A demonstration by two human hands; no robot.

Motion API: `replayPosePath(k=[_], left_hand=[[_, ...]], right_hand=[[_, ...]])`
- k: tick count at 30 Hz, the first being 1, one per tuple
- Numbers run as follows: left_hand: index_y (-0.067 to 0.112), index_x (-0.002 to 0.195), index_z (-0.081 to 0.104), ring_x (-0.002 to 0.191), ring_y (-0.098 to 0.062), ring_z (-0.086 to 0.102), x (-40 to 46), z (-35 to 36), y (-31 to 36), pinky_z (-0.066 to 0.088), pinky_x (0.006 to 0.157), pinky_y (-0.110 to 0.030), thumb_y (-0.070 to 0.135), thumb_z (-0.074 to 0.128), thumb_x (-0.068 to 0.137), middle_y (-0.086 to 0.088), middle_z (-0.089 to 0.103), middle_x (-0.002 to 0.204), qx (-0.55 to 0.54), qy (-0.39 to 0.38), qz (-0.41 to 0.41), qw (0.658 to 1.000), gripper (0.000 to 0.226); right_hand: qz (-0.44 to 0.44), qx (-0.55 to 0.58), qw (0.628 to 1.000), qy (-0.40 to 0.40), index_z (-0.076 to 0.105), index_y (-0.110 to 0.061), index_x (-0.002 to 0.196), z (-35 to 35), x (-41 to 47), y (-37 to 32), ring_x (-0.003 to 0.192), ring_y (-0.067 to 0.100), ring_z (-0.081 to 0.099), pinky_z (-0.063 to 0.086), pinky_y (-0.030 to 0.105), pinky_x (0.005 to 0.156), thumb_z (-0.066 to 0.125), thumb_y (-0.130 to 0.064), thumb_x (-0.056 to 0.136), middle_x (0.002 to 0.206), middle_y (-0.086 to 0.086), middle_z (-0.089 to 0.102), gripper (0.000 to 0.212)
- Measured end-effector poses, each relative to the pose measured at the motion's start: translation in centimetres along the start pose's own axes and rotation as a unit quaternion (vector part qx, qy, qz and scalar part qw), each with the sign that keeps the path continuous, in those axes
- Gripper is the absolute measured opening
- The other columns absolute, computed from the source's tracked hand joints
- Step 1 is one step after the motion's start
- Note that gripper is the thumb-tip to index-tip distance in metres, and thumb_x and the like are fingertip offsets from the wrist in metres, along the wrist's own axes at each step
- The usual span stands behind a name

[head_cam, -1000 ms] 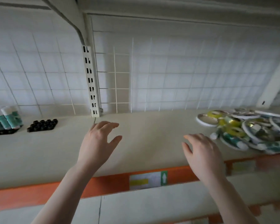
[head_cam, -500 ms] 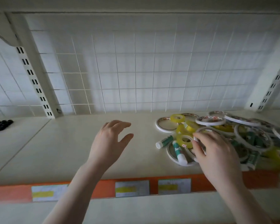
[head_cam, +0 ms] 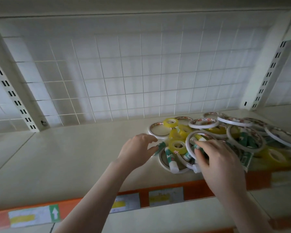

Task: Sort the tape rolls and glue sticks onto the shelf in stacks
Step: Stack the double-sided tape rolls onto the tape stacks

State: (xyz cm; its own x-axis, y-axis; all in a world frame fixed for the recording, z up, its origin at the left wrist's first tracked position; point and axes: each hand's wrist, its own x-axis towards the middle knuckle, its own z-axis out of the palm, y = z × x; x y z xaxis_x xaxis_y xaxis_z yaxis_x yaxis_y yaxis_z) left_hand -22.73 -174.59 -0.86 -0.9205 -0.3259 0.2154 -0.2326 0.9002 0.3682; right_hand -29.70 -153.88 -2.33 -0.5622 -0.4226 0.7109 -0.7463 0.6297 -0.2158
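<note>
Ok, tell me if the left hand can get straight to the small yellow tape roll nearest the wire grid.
Probably yes. The left hand is at the pile's left edge, and that yellow tape roll lies on top at the back with nothing over it; bare shelf leaves the approach free.

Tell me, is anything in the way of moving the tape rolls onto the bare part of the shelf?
Nothing visible. The shelf left of the pile of tape rolls lies bare, apart from the left hand reaching in.

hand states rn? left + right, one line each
Left hand: open, fingertips reaching a glue stick at the pile's edge, not clearly gripping.
Right hand: fingers curled over a large white tape ring; whether it grips cannot be told.
</note>
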Motion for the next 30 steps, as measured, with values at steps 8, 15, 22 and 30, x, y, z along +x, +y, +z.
replayPosePath(k=[8,15,22,30], left_hand=[[0.026,0.117,0.061,0.101,-0.014,0.057,0.9,0.7,0.3,0.045,0.084,-0.030,0.041,0.056,0.089,0.005,0.062,0.112,-0.017,0.003,0.009,1.000,0.032],[0.023,0.117,0.062,0.100,-0.014,0.057,1.1,1.0,0.8,0.045,0.083,-0.029,0.037,0.057,0.089,0.005,0.062,0.111,-0.041,0.012,0.011,0.999,0.032],[0.024,0.115,0.063,0.098,-0.013,0.057,0.8,0.8,0.8,0.046,0.083,-0.032,0.036,0.058,0.088,0.005,0.062,0.109,-0.052,0.029,0.005,0.998,0.030],[0.024,0.114,0.064,0.093,-0.010,0.058,0.3,0.3,0.2,0.047,0.082,-0.030,0.030,0.059,0.088,0.006,0.064,0.106,-0.057,0.051,-0.007,0.997,0.026]], right_hand=[[0.009,-0.015,1.000,-0.012,0.071,-0.003,0.089,-0.2,-0.9,0.7,0.068,0.025,0.062,0.053,0.035,0.059,0.071,-0.015,0.076,0.074,0.007,0.066,0.018],[0.011,-0.014,0.997,-0.076,0.070,-0.011,0.073,0.1,-0.8,0.7,0.057,0.019,0.057,0.050,0.035,0.055,0.069,-0.021,0.078,0.060,-0.001,0.059,0.012],[0.018,0.007,0.992,-0.128,0.068,-0.014,0.061,0.0,1.4,-0.1,0.044,0.011,0.048,0.036,0.022,0.045,0.082,-0.016,0.067,0.049,-0.004,0.055,0.016],[0.040,-0.033,0.983,-0.178,0.067,-0.016,0.097,0.0,1.7,-0.7,0.068,0.011,0.058,0.048,0.022,0.064,0.063,-0.019,0.086,0.078,-0.003,0.066,0.011]])
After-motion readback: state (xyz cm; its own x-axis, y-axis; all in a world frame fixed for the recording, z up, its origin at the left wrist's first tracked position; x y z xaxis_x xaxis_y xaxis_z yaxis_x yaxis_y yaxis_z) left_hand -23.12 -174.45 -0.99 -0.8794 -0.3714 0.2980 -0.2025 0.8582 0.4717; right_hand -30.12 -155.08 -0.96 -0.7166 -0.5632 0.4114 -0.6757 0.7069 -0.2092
